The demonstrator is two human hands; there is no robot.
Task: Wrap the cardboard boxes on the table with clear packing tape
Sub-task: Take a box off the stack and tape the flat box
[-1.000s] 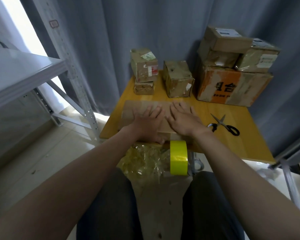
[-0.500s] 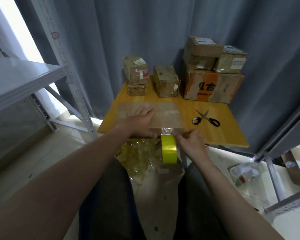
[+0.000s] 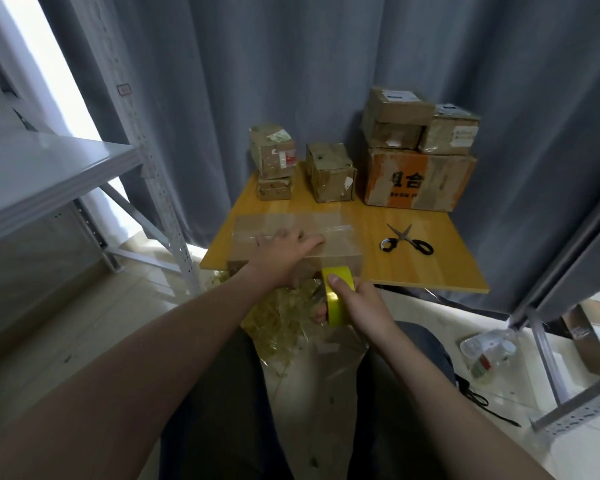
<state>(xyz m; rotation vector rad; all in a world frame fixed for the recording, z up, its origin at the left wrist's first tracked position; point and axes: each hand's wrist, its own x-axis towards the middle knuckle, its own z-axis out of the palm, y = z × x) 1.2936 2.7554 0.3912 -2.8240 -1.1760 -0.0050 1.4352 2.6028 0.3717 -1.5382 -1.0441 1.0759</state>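
A flat cardboard box (image 3: 340, 242), shiny with clear tape, lies at the near edge of the wooden table (image 3: 430, 268). My left hand (image 3: 284, 254) presses flat on its top, fingers spread. My right hand (image 3: 357, 299) grips a yellow-cored tape roll (image 3: 338, 296) just below the box's front edge, thumb over the roll's rim. A strip of clear tape seems to run from the roll up onto the box.
Black-handled scissors (image 3: 407, 239) lie right of the box. Taped boxes stand at the back: two small stacked ones (image 3: 274, 161), a cube (image 3: 331, 173), an orange-printed carton (image 3: 416, 178) with two boxes on top. Crumpled plastic (image 3: 281, 320) hangs below the table. Metal shelving (image 3: 49, 174) stands left.
My right hand left the box top, dropped to the front edge and took hold of the tape roll. The left hand stayed pressing on the box. The view pulled back.
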